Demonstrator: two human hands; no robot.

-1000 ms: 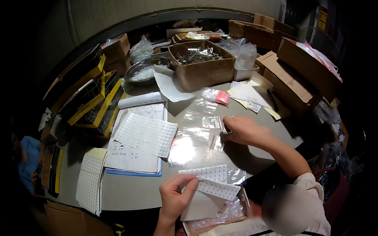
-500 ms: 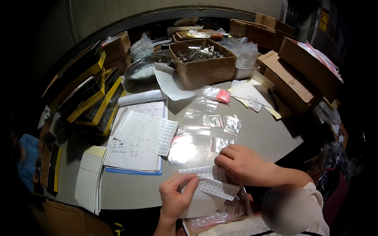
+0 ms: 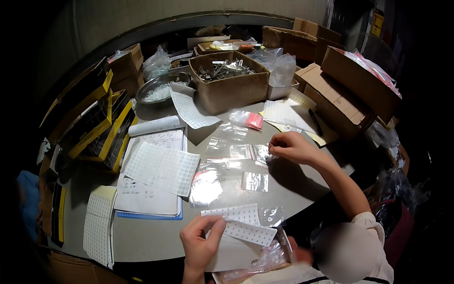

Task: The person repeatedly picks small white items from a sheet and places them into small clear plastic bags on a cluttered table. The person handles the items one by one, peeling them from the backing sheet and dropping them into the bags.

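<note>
Near the front edge, my left hand (image 3: pixel 201 240) pinches a folded white label sheet (image 3: pixel 248 232) printed with rows of small marks. Just right of the sheet lies a small clear bag (image 3: pixel 273 216) with small pale pieces inside. My right hand (image 3: pixel 293 147) reaches over the table, its thumb and fingers pinched at the right edge of a small clear zip bag (image 3: pixel 261 154). Beside that bag are another zip bag (image 3: pixel 241 151) and, nearer me, a third (image 3: pixel 255 181). Below the sheet, an open box (image 3: pixel 285 241) holds clear bags with white rings.
A clipboard (image 3: pixel 149 214) with papers and a sticker sheet (image 3: pixel 161 165) lies on the left. Behind stand a carton (image 3: pixel 231 92) of metal parts and a metal bowl (image 3: pixel 142 102). Black-yellow boxes (image 3: pixel 104 137) are stacked left, cartons (image 3: pixel 359 85) right. A person's hand (image 3: pixel 300 255) shows, blurred, at lower right.
My right hand has left the label sheet and moved forward to a small zip bag, uncovering the clear bag beside the sheet. My left hand still pinches the sheet. The whole view has shifted slightly.
</note>
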